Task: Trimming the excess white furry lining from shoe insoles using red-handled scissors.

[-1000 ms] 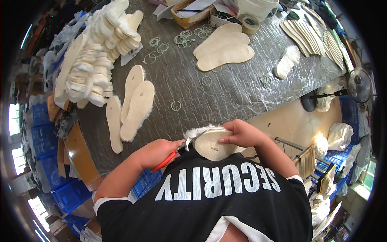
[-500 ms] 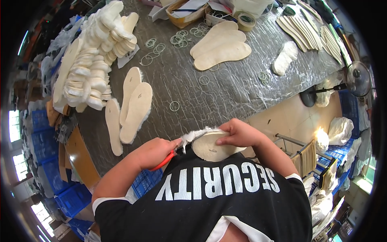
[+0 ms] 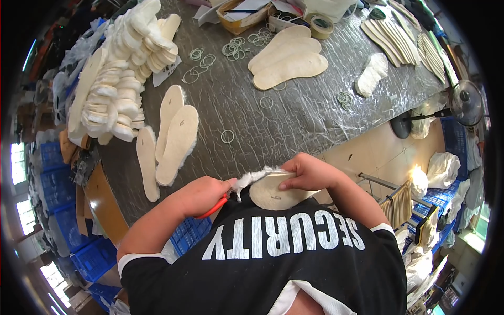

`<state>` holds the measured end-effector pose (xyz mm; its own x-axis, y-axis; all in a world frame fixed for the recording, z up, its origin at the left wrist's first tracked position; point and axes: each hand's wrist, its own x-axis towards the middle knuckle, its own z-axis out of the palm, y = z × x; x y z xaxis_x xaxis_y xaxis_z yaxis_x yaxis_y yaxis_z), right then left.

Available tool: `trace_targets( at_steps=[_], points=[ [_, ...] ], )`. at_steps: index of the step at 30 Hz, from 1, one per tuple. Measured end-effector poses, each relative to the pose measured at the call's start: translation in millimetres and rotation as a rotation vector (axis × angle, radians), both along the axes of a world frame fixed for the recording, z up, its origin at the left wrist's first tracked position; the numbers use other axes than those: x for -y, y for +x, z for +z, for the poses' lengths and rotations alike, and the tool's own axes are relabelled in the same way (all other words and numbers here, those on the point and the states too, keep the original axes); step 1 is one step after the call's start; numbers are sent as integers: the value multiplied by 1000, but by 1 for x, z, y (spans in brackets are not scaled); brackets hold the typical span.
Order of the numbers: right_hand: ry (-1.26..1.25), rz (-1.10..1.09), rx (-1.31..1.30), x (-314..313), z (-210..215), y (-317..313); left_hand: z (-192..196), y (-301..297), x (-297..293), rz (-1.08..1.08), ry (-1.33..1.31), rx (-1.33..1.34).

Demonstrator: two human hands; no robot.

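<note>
One insole (image 3: 270,190) sits before your shirt (image 3: 325,273), near the table (image 3: 220,157): your right hand (image 3: 305,174) pinches it, thumb on top; your left hand (image 3: 205,195) is wrapped around red-handled scissors (image 3: 215,206). A fluffy strip (image 3: 244,182) looks partly cut from its rim, so trimming seems unfinished. Three fleecy insoles (image 3: 178,147) lie leftward; whether trimmed, I can't tell.

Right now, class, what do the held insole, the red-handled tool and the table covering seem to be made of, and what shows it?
Held insole: matte cream face, perhaps felt or hide, with white fleece, real or synthetic, at its shaggy edge.
Red-handled tool: probably smooth plastic handles, from their bright, even colour.
Table covering: likely glossy plastic film, since it wrinkles and catches light.
</note>
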<state>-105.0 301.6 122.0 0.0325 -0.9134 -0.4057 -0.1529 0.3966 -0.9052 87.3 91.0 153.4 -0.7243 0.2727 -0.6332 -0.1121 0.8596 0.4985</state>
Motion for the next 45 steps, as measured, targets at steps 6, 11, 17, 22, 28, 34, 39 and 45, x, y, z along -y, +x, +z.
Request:
trace_targets(
  at_steps=[6,11,17,22,28,34,39,45],
  points=[
    [-101,-68,-74,-5,-7,-1,2,5,1,157,136,-33],
    [-87,-171,-78,-8,-8,1,-2,0,0,136,122,50],
    [-41,-32,-188,2,3,-2,-5,-3,0,102,125,-41],
    [-56,-37,-165,3,2,-2,-1,-10,-2,70,64,-20],
    [-122,-87,-138,1,-3,1,11,-14,-4,24,29,19],
    [-102,-65,-121,2,4,-1,7,-8,0,-3,18,0],
    [-156,-80,-296,-6,-3,-4,-1,-2,3,1,56,-42],
    [-134,-62,-238,-2,1,-2,-8,-3,-3,35,117,-159]
  ],
)
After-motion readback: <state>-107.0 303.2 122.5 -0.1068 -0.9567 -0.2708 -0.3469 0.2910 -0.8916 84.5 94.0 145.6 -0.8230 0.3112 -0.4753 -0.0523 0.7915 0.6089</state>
